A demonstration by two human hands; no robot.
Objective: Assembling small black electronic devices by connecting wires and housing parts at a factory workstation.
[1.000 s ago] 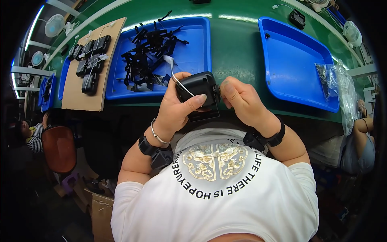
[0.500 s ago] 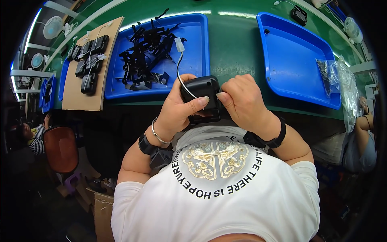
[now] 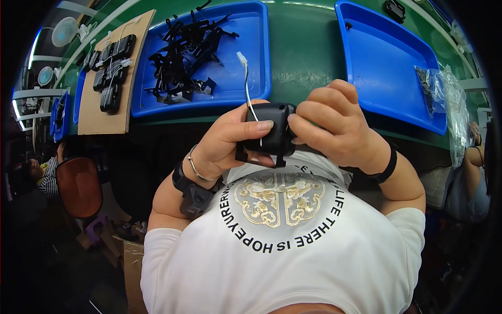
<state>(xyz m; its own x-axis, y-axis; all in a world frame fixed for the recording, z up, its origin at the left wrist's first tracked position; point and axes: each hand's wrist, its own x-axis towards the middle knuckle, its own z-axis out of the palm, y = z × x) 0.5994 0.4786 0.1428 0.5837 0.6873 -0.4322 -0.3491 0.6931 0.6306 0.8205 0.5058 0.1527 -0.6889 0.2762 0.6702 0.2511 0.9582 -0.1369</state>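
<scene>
Your left hand (image 3: 225, 144) and right hand (image 3: 334, 128) both clamp the black housing (image 3: 269, 135) at chest height, steadying it. Its white-plugged wire (image 3: 246, 78) trails free toward 12 o'clock, over the blue tray (image 3: 251, 86).

White printed T-shirt, black wristbands, silver bangle

Assembly workshop — green bench (image 3: 303, 47), blue trays (image 3: 381, 63) of black plastic parts (image 3: 185, 49).

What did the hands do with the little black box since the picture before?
Both hands kept hold of the black box and turned it a little: the white wire that hung beside the left hand now sticks up over the blue tray of black parts. The right hand closed further over the box's right end. The cardboard sheet and the right blue tray stayed put.
</scene>
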